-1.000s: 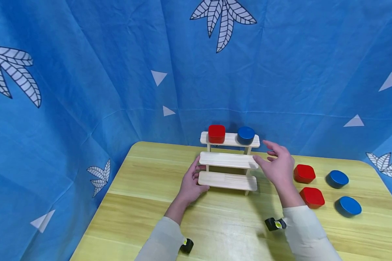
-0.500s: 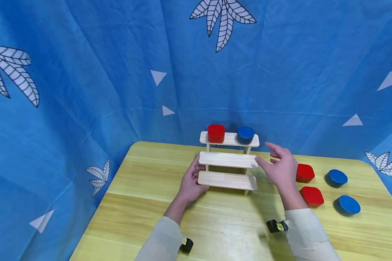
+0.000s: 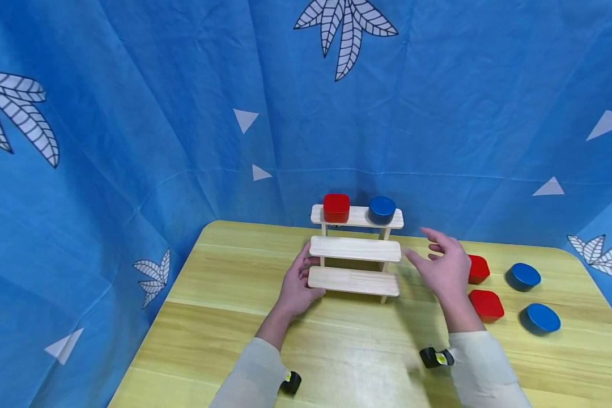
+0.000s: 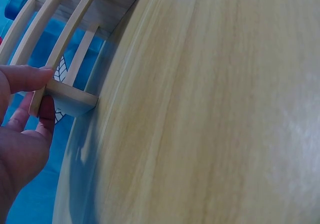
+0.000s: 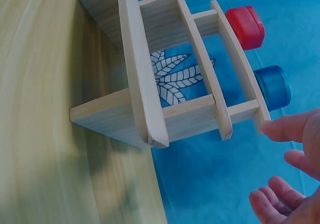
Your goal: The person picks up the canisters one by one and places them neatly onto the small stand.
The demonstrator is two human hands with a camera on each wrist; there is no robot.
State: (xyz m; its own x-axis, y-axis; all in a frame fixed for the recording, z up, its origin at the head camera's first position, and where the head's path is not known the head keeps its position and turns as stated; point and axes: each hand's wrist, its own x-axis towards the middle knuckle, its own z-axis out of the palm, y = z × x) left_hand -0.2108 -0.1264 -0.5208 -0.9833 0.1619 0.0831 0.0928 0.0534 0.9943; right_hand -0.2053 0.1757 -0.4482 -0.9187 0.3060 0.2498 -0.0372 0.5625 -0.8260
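A three-tier wooden shelf rack (image 3: 355,249) stands at the back of the table. On its top tier sit a red square block or box (image 3: 336,208) at the left and a blue round one (image 3: 382,210) at the right. My left hand (image 3: 295,287) pinches the left end of the lowest board (image 4: 64,43), thumb on one face and fingers on the other. To the right of the rack my right hand (image 3: 445,264) hovers with relaxed fingers, holding nothing. Its thumb appears close to the rack's right side in the right wrist view, with a gap in the head view.
Two red square pieces (image 3: 486,306) and two blue round pieces (image 3: 539,318) lie on the wooden table (image 3: 224,317) at the right, partly behind my right hand and wrist. A blue patterned cloth (image 3: 194,102) hangs behind the table.
My right hand has drawn away to the right from the rack's right end, opening a gap. The left hand keeps its hold, and the rack and pieces stay in place.
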